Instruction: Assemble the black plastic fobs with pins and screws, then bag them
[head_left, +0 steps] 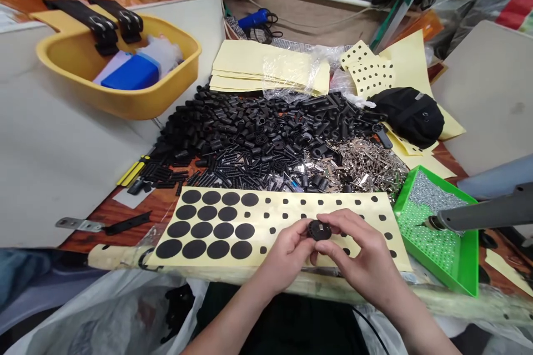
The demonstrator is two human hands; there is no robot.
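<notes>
Between the fingertips of my left hand (290, 247) and my right hand (353, 238) is a small round black plastic part (319, 230). Thumb and fingers of both hands pinch its rim, and a small light patch shows on its upper face. Below the hands lies a yellow backing sheet (333, 205). Large black round stickers (211, 197) fill its left end in rows, while the rest carries small dark dots. The hands hide part of the sheet's middle.
Behind the sheet spreads a heap of black plastic parts (250, 122), with metal clips (370, 163) at its right. A green tray (468, 266) of small screws stands right, under an electric screwdriver (478, 216). A yellow bin (125, 100) hangs left; a black cap-like item (410, 116) lies behind.
</notes>
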